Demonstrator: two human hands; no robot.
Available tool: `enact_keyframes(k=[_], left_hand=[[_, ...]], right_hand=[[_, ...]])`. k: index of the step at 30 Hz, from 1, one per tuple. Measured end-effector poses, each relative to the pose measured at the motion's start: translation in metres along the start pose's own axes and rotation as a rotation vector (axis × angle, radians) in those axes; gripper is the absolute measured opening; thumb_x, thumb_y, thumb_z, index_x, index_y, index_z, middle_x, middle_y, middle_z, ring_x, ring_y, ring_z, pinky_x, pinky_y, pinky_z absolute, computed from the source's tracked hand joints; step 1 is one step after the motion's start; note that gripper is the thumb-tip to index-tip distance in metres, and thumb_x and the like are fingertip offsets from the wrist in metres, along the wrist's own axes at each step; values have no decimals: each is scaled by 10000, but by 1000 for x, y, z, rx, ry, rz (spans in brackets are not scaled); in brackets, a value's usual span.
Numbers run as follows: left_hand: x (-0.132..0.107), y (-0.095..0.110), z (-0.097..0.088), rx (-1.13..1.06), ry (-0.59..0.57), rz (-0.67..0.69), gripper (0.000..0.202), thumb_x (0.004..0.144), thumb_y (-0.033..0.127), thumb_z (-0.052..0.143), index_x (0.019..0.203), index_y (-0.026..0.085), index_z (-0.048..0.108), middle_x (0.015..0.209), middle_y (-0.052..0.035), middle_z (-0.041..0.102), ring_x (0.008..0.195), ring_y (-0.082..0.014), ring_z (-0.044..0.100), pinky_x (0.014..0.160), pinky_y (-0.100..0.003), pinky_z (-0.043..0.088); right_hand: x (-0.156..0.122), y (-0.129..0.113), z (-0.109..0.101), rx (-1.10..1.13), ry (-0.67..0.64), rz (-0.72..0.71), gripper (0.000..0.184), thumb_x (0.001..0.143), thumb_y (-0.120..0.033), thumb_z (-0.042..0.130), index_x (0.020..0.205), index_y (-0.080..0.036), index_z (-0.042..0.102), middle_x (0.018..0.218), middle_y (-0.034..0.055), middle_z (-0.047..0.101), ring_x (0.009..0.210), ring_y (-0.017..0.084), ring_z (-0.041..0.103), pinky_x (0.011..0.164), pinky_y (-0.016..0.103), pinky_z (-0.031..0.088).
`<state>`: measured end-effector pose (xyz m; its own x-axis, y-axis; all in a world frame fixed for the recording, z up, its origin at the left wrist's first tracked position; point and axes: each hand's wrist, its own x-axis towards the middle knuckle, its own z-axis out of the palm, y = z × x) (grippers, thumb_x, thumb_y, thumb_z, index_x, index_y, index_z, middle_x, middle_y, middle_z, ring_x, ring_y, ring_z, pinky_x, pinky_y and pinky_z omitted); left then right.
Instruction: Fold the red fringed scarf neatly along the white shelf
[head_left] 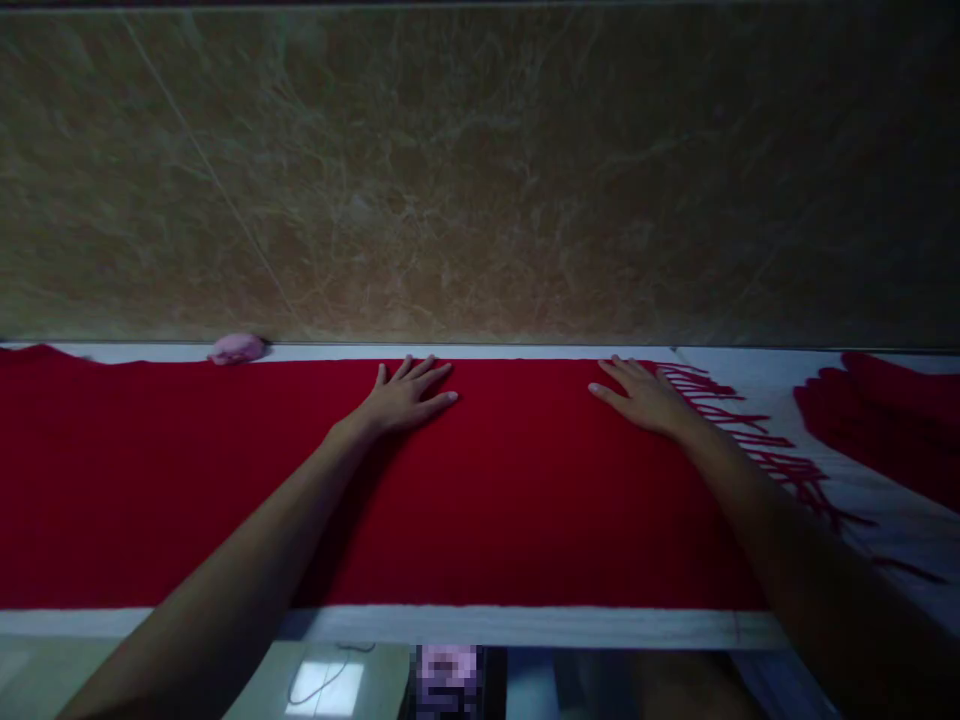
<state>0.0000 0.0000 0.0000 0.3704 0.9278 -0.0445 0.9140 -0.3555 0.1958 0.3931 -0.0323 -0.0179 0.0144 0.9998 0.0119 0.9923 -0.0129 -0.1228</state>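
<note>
A long red scarf (517,490) lies spread flat across the white-covered table, its fringe (750,430) fanned out at the right end. My left hand (409,393) rests palm down near the scarf's far edge, left of the middle, with fingers spread. Close to the fringed end, my right hand (637,392) also lies flat on the red cloth by the far edge, fingers stretched out. Neither hand grips anything. Part of the fringe is hidden behind my right forearm.
Folded red fabric (885,410) lies at the right end of the table. A small pink bundle (237,348) sits at the far edge on the left. Behind the table rises a marbled wall (480,180). A thin cable (322,685) is on the floor below the white table edge (525,625).
</note>
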Motion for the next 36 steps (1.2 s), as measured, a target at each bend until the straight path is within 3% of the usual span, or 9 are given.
enact_keyframes(k=[8,13,18,24,29,36], left_hand=[[0,0,-2,-32,57,13,720,964,713,367,1578,341,414,1707,-52,288,1583,-400,153,1205,-740,102],[1,-4,-3,-18,196,-8,643,985,617,418,1530,283,486,1640,-93,425,1548,-354,285,1235,-654,179],[1,-5,-7,8,304,-26,552,1012,583,413,1455,291,566,1597,-95,482,1487,-329,388,1230,-647,211],[-3,1,-9,66,278,-117,671,979,688,420,1528,309,495,1665,-89,373,1541,-430,249,1195,-763,124],[-5,2,-11,105,232,-130,697,981,721,389,1551,326,464,1702,-73,298,1571,-434,170,1184,-783,134],[-6,1,-9,83,224,-116,698,976,732,387,1517,307,507,1654,-106,392,1493,-406,366,1186,-771,141]], right_hand=[[2,1,2,2,26,-5,728,1019,-613,349,1604,-180,378,1693,142,285,1566,335,242,1247,616,198],[2,2,0,-1,128,-44,696,1012,-582,391,1570,-168,432,1664,156,353,1526,344,332,1226,634,245],[-1,-3,-7,11,215,-27,640,1022,-547,387,1531,-172,486,1640,158,398,1501,344,374,1206,664,261],[2,-2,-2,33,262,-19,594,1044,-503,285,1501,-214,530,1625,125,432,1504,316,383,1211,667,256],[8,1,6,25,270,-29,616,1019,-532,288,1488,-229,547,1609,121,457,1498,325,394,1213,679,249],[5,-3,1,8,221,-37,636,1007,-545,278,1484,-223,548,1587,113,491,1481,316,418,1215,660,255]])
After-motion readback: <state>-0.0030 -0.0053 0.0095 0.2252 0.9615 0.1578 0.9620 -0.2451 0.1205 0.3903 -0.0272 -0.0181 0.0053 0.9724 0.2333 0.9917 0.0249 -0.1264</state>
